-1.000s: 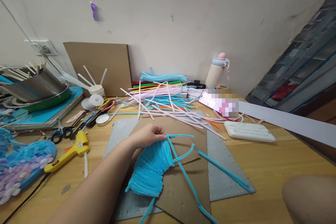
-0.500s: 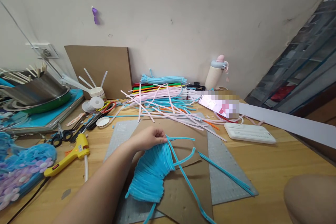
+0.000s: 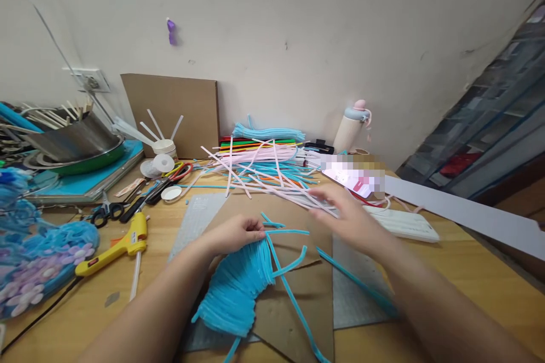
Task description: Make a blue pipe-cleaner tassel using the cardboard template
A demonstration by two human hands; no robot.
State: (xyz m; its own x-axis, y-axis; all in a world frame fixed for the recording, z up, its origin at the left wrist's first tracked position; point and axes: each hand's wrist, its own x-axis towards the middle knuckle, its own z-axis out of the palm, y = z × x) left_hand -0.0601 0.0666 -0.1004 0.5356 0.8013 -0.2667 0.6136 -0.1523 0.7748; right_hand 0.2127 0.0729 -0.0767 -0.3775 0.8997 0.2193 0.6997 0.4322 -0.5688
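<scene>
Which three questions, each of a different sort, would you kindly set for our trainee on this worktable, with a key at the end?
1. True or false: the left hand grips the ribbed blue piece at the end nearest the person.

2. Which of these lies nearest the yellow glue gun?
A. the drinks bottle
B. the black-handled scissors
C. the phone

3. Short answer: which hand is apart from the blue piece?

Key: 1. False, it grips the far end; 2. B; 3. The right hand.

Desk (image 3: pixel 447 281) smooth wood, light sheen. Bowl (image 3: pixel 79 139) shiny metal. Board (image 3: pixel 174 119) matt brown cardboard. Blue strips (image 3: pixel 236 289) fuzzy. Glue gun (image 3: pixel 128 245) yellow plastic.
</scene>
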